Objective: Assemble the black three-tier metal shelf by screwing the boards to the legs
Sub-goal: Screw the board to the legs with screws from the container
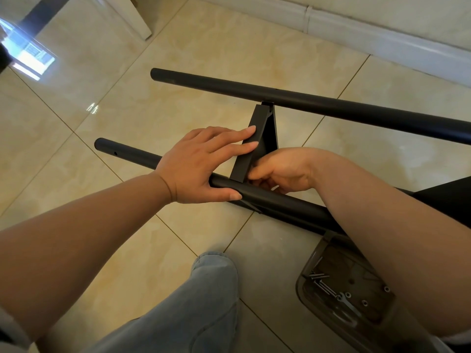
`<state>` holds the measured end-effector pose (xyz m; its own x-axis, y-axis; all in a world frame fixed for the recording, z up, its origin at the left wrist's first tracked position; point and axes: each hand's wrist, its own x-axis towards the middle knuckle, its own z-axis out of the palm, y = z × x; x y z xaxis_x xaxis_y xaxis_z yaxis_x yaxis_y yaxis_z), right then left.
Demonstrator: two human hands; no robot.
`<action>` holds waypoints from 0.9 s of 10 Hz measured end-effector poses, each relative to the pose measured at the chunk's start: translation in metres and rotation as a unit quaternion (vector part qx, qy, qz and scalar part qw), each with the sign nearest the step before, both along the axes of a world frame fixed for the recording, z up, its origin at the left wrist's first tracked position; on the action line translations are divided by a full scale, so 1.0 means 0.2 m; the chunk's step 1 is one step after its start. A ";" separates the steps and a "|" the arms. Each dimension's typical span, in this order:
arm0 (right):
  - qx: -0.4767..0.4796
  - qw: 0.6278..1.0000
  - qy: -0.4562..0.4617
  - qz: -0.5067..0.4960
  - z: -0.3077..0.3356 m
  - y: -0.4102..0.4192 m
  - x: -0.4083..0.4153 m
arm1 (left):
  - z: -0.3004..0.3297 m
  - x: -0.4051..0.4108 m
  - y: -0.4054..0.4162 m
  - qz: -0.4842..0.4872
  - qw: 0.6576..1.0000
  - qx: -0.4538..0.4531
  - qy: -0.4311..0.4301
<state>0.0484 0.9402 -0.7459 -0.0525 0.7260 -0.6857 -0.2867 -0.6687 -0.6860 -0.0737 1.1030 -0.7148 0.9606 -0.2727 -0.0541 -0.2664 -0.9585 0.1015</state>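
Note:
Two black round legs lie across the tiled floor, the far leg (305,100) and the near leg (275,200). A black board (257,138) stands on edge between them, meeting the far leg at its top corner. My left hand (204,161) rests over the near leg, thumb under the tube and fingers flat against the board's left face. My right hand (283,171) is curled at the joint where the board meets the near leg; what its fingertips pinch is hidden. A second black board (448,192) shows at the right edge.
A smoky clear plastic tray (344,289) with several screws, nuts and a small wrench sits on the floor under my right forearm. My knee in light jeans (204,289) is at the bottom centre. A white skirting board (382,34) runs along the far wall, and a white furniture leg (132,19) stands upper left.

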 end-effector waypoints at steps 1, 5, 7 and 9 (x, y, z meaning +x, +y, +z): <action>0.009 1.000 0.004 0.001 0.00 0.00 0.00 | 0.00 0.00 0.00 0.000 1.000 0.000 0.002; 0.019 0.999 -0.024 0.020 0.01 0.00 -0.01 | 0.00 0.00 0.00 0.001 1.000 0.001 0.001; 0.013 0.999 -0.033 0.015 0.02 0.00 0.00 | 0.00 0.00 0.00 0.001 1.000 0.001 0.002; 0.019 0.999 -0.044 -0.003 0.01 0.00 -0.01 | 0.00 0.00 0.00 0.000 1.000 0.000 -0.001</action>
<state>0.0467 0.9404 -0.7436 0.0108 0.7519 -0.6591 -0.2284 -0.6399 -0.7337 -0.0747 1.1032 -0.7148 0.9606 -0.2727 -0.0528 -0.2665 -0.9585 0.1016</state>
